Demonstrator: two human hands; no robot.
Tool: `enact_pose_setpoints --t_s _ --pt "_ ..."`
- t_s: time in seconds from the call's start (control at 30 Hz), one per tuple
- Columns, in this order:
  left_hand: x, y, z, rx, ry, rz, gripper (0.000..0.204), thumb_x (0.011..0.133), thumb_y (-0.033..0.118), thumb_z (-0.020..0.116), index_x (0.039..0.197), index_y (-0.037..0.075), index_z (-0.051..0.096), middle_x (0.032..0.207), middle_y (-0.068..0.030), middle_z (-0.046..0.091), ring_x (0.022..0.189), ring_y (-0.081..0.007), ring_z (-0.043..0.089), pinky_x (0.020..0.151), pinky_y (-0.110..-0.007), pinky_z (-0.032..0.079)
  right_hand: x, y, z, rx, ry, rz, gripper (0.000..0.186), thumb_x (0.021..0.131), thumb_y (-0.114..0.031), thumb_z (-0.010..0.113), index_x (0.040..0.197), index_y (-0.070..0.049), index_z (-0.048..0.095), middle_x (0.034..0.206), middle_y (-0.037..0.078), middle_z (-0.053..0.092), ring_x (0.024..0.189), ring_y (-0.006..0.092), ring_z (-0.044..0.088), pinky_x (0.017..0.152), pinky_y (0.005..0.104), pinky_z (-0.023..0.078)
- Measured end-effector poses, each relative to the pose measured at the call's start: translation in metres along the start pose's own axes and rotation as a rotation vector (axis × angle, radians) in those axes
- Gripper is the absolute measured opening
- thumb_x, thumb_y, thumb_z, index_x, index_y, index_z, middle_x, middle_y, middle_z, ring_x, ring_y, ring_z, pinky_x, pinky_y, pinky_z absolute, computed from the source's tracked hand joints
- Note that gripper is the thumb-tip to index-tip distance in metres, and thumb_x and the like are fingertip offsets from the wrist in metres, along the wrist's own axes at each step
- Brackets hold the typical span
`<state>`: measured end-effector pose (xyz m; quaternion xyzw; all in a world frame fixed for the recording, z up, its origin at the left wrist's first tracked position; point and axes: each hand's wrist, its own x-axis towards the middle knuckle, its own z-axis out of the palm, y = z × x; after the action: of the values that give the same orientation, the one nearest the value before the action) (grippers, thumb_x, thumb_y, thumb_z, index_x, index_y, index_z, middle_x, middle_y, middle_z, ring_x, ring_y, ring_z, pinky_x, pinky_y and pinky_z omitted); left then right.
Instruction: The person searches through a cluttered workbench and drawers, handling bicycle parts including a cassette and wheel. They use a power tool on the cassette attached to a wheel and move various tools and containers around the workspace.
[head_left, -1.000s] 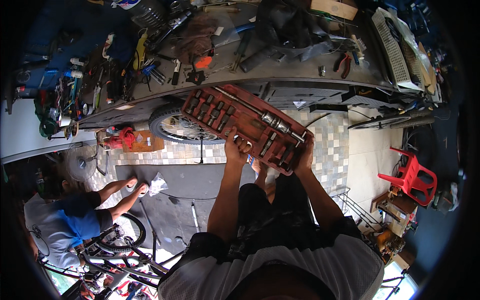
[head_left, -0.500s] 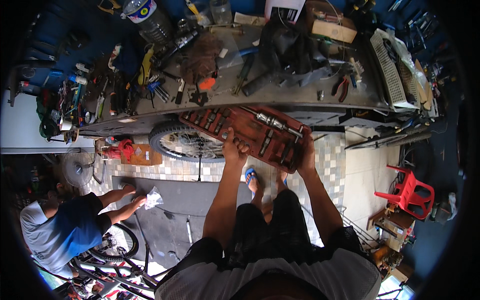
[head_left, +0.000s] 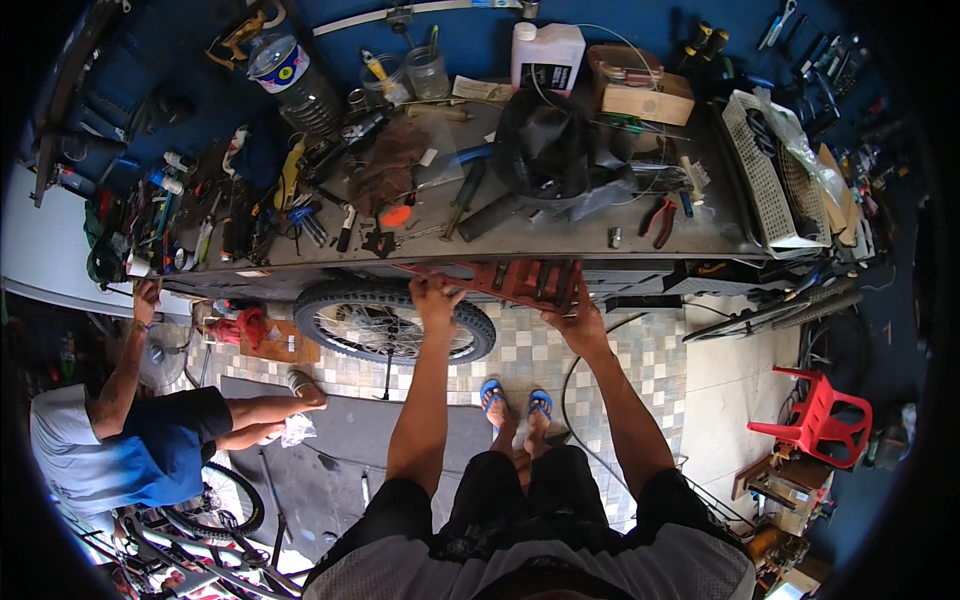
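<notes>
The red socket tool case is partly hidden beneath the front edge of the workbench. My left hand grips its near edge at the left, and my right hand holds its right end. Below the case, to the left, a bicycle wheel rests under the bench. Red-handled pliers and a black rubber heap lie on the benchtop above.
A co-worker at the lower left reaches one hand up to the bench's edge, beside bicycles. A dark mat covers part of the floor. A red chair and another wheel are at the right.
The tool case has moved forward, away from my body, and slipped partly under the bench edge, so less of it shows. The co-worker has raised an arm to the bench and shifted their legs.
</notes>
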<state>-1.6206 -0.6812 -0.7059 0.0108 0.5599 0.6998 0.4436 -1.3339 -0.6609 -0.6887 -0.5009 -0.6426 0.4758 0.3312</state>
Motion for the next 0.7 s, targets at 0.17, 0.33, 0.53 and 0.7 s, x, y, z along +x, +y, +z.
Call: enact_pose_setpoints --t_s 0.17,0.33,0.53,0.7 --pt "0.008 0.022 -0.022 0.141 0.016 0.23 0.03 0.107 0.013 0.056 0.133 0.005 0.045 0.123 -0.0159 0.066 0.087 -0.0239 0.073 0.068 -0.039 0.066 0.012 -0.029 -0.018 -0.322 -0.049 0.136 0.117 0.08 -0.046 0.09 0.164 0.005 0.026 0.135 0.023 0.068 0.111 0.0373 0.073 0.089 0.0443 0.059" --pt "0.048 0.037 -0.029 0.558 -0.085 0.363 0.017 0.106 0.008 0.056 0.117 -0.004 0.055 0.102 -0.0146 0.073 0.082 -0.0209 0.075 0.061 -0.034 0.064 0.053 -0.011 -0.014 -0.576 0.184 0.038 0.075 0.085 -0.063 0.079 0.137 -0.011 0.062 0.106 0.019 0.077 0.101 0.0451 0.072 0.084 0.0538 0.057" --pt "0.053 0.024 -0.017 0.602 0.03 0.437 0.017 0.102 -0.001 0.055 0.119 -0.002 0.052 0.105 -0.0159 0.073 0.082 -0.0203 0.074 0.062 -0.034 0.066 0.078 -0.021 -0.017 -0.676 0.164 0.155 0.062 0.09 -0.069 0.069 0.105 -0.01 0.079 0.098 0.02 0.078 0.102 0.0411 0.073 0.088 0.0516 0.057" --pt "0.055 0.018 -0.017 0.461 -0.029 0.446 0.031 0.101 -0.005 0.056 0.129 0.0 0.044 0.106 -0.0159 0.072 0.08 -0.0196 0.073 0.061 -0.033 0.065 0.083 -0.012 -0.022 -0.66 0.069 0.198 0.067 0.09 -0.071 0.068 0.118 -0.011 0.075 0.105 0.021 0.077 0.106 0.0411 0.073 0.095 0.05 0.055"
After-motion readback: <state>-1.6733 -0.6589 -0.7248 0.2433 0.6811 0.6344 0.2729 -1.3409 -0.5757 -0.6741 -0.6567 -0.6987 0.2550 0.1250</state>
